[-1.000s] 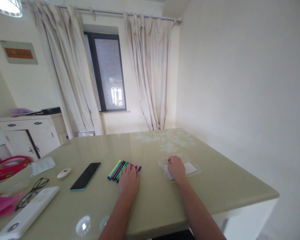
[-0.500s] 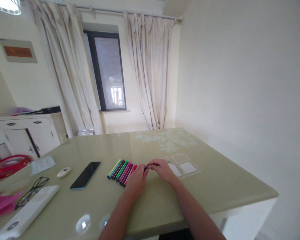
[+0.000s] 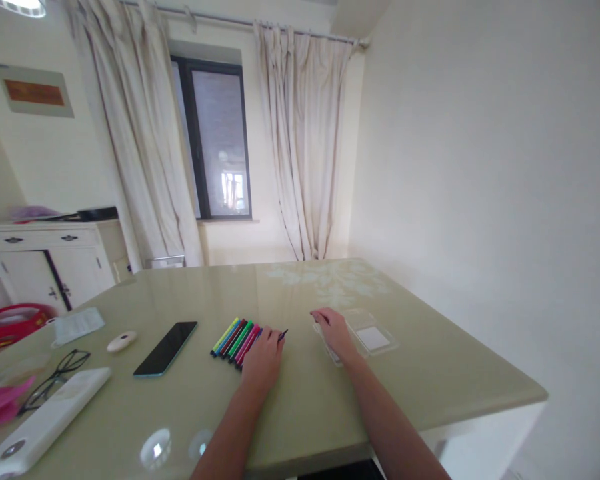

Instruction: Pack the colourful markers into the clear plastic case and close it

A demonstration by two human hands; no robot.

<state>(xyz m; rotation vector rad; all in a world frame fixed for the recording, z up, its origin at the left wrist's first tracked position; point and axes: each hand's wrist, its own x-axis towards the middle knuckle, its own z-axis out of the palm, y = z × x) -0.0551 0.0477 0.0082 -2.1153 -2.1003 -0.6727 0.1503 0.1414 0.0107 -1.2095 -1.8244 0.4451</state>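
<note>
Several felt-tip markers point(image 3: 236, 339) lie side by side in a row on the table, yellow at the left end and pink toward the right. My left hand point(image 3: 263, 355) rests over the row's right end and covers some of it. Its fingers are closed on a dark marker point(image 3: 283, 335), whose thin tip points up and to the right. To the right, my right hand point(image 3: 334, 333) is raised in a pinch above a clear plastic case. A small dark piece, which looks like the marker cap point(image 3: 313, 313), shows at its fingertips. My right hand hides part of the case.
The clear case point(image 3: 391, 343) has a white card point(image 3: 373, 338) in it. Left of the markers lie a phone point(image 3: 166, 349), a white oval object point(image 3: 122, 341), eyeglasses point(image 3: 55, 381), a face mask point(image 3: 79, 325) and a long white device point(image 3: 50, 420). A wall point(image 3: 480, 200) borders the table's right side.
My hands, which met at the marker's end, have moved apart. The right one went right, over the case, and the marker's thin tip now shows in my left hand.
</note>
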